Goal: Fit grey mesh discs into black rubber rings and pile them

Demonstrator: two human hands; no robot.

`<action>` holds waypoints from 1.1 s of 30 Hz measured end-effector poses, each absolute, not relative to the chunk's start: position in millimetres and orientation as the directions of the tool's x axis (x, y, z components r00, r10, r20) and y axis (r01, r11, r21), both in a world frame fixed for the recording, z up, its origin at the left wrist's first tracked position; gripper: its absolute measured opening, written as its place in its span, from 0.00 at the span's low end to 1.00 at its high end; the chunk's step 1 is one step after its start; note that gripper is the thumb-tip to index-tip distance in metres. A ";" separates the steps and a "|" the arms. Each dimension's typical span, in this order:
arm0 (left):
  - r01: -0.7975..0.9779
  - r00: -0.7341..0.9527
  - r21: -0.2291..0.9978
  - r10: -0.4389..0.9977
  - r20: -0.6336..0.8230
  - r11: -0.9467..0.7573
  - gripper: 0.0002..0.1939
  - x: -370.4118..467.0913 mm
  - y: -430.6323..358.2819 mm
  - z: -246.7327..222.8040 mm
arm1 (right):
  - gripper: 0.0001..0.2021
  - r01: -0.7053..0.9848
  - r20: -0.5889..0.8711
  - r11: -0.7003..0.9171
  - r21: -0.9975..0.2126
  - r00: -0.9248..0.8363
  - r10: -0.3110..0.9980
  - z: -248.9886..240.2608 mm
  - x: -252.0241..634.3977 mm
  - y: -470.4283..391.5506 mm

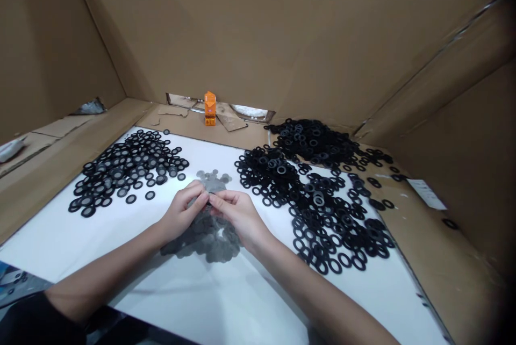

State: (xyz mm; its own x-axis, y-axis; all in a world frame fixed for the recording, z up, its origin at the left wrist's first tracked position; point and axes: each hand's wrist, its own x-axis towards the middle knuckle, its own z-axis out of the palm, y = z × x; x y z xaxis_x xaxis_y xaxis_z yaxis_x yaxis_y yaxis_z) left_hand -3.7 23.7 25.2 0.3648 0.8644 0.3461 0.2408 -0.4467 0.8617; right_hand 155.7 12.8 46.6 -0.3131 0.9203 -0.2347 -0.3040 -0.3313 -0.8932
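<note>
In the middle of the white board my left hand (187, 209) and my right hand (236, 213) meet fingertip to fingertip. Both pinch a small black ring (210, 200), mostly covered by the thumbs and fingers; whether a disc sits inside it I cannot tell. Beneath and around the hands lies a pile of thin grey discs (213, 243). Many flat black rings (342, 261) are heaped to the right of my right hand. To the left of my left hand are black rings with grey discs in their centres (150, 195).
Cardboard walls (226, 28) enclose the white board (258, 302). An orange carton (210, 108) stands at the back. Another heap of black rings (314, 143) lies at the back right, near a white paper label (426, 194). A white object (11, 149) rests at the far left.
</note>
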 end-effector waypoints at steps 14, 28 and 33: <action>0.229 0.318 0.805 0.824 0.469 -0.547 0.16 -8.5 22.3 25.4 | 0.09 -0.097 -0.088 -0.114 -0.989 -0.240 0.967 46.0 158.3 15.9; 0.302 0.375 0.701 0.757 0.536 -0.646 0.15 -9.7 25.0 23.7 | 0.08 0.076 -0.116 -0.097 -0.992 -0.300 0.947 53.2 163.8 14.7; 0.328 0.436 0.726 0.779 0.451 -0.604 0.17 -9.8 26.9 24.8 | 0.06 0.177 -0.122 -0.067 -0.982 -0.326 0.937 55.6 168.1 16.0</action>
State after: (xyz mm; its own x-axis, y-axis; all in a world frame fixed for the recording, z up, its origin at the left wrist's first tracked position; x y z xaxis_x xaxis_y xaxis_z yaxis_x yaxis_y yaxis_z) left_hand -9.8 26.9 24.8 0.4362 0.7786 0.4511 0.3278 -0.6044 0.7261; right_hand 168.1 16.0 55.6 -0.3258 0.9375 -0.1225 0.1772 -0.0667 -0.9819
